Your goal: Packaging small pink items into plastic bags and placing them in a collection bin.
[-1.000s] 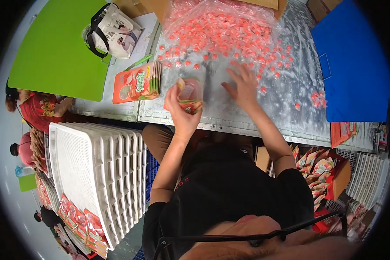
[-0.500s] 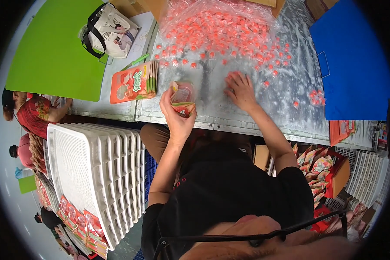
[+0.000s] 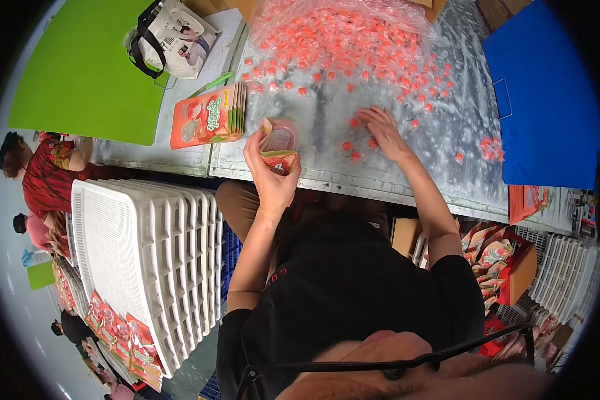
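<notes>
Left hand now lifted nearer the body, fingers clamped on open pouch just left of candy pile. Right hand slid rightward, fingers spread flat on loose candies, gathering.

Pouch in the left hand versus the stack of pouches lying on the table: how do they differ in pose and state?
The pouch in the left hand is single, held upright above the table's near edge, its top spread open. The stack of pouches lies flat on the metal table, several pressed together, apparently closed, touched by no hand. Both are printed mainly orange-red with green.
</notes>
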`<state>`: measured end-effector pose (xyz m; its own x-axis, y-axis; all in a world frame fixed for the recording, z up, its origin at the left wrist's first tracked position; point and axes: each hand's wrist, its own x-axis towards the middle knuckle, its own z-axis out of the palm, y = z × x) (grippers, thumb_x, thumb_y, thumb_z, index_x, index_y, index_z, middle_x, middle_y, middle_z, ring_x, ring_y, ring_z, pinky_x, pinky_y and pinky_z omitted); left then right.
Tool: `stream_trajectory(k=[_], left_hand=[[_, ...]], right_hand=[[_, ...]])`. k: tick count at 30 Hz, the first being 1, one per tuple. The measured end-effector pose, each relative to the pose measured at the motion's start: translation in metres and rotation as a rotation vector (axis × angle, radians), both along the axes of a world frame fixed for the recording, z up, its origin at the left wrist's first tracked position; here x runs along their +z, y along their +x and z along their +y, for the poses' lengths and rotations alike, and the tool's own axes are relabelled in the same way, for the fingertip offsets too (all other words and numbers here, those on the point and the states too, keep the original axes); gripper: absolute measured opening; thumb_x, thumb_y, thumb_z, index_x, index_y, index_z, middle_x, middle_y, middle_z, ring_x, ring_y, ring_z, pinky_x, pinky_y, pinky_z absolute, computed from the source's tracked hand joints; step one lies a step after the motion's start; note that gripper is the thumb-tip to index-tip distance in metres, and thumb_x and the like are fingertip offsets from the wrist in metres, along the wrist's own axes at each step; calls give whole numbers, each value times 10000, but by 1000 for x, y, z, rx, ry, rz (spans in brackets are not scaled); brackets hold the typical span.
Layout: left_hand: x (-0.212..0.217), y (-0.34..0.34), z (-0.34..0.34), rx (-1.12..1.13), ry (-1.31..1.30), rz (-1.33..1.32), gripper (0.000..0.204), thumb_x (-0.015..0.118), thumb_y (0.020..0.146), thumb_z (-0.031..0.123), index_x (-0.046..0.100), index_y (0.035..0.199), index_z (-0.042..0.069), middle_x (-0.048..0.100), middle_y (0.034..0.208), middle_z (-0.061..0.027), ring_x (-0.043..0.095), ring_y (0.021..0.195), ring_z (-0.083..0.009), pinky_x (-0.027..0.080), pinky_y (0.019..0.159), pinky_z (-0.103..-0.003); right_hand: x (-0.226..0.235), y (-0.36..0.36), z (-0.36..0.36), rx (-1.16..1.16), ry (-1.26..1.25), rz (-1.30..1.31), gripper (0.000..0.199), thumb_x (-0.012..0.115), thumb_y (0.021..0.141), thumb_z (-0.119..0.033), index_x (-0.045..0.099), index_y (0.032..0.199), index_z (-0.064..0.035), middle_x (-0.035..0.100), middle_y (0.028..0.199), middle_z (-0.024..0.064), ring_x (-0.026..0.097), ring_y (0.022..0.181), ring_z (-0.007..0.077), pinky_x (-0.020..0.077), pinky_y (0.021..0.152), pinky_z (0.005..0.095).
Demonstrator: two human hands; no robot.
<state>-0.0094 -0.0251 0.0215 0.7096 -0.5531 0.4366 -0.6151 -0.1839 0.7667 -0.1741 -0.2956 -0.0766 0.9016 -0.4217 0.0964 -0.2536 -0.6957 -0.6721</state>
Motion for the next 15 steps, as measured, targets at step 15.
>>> stream_trajectory(k=[15], left_hand=[[-5, -3, -8, -76, 0, -79, 905, 800, 619, -3, 349, 1404, 10, 403, 1344, -225, 425, 1249, -409, 358, 1067, -460]], right_hand=[[2, 13, 57, 194, -516, -159, 465, 691, 837, -281, 612, 1282, -172, 557, 1323, 92, 476, 1266, 335, 409, 1050, 403]])
